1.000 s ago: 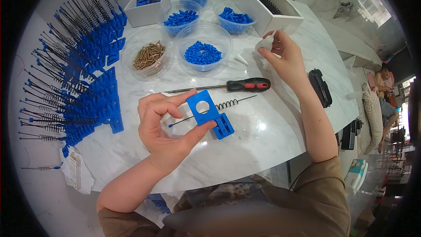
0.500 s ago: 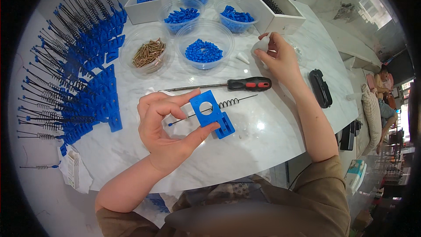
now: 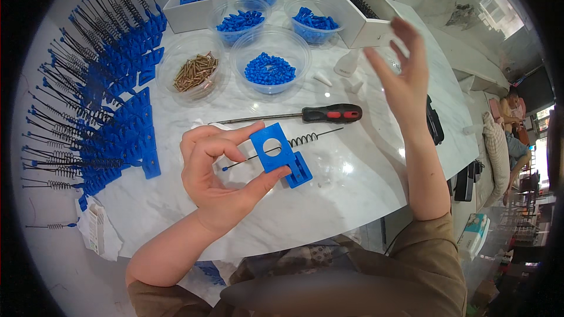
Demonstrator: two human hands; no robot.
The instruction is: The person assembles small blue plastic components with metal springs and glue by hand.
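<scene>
My left hand (image 3: 214, 170) pinches a flat blue plastic bracket (image 3: 284, 157) by its edges, thumb below and forefinger above. The bracket has a round hole and a slotted block at its lower right. Behind it on the table lies a thin black wire with a coiled spring (image 3: 304, 140) and a small blue tip. My right hand (image 3: 405, 73) is raised, fingers apart and slightly blurred, holding nothing. Beside it a small white squeeze bottle (image 3: 345, 66) stands upright, with a white conical cap (image 3: 322, 78) lying nearby. A black-and-red screwdriver (image 3: 332, 114) lies beyond the bracket.
Clear bowls hold brass-coloured screws (image 3: 197, 72), small blue beads (image 3: 270, 69) and other blue parts (image 3: 314, 19). A white box (image 3: 367, 29) of spring wires stands at back right. Rows of blue assemblies with spring wires (image 3: 129, 123) crowd the left. A black case (image 3: 435, 120) lies right.
My right hand has let go of the white bottle, leaving it standing, and has lifted up and to the right. My left hand still holds the bracket in nearly the same place.
</scene>
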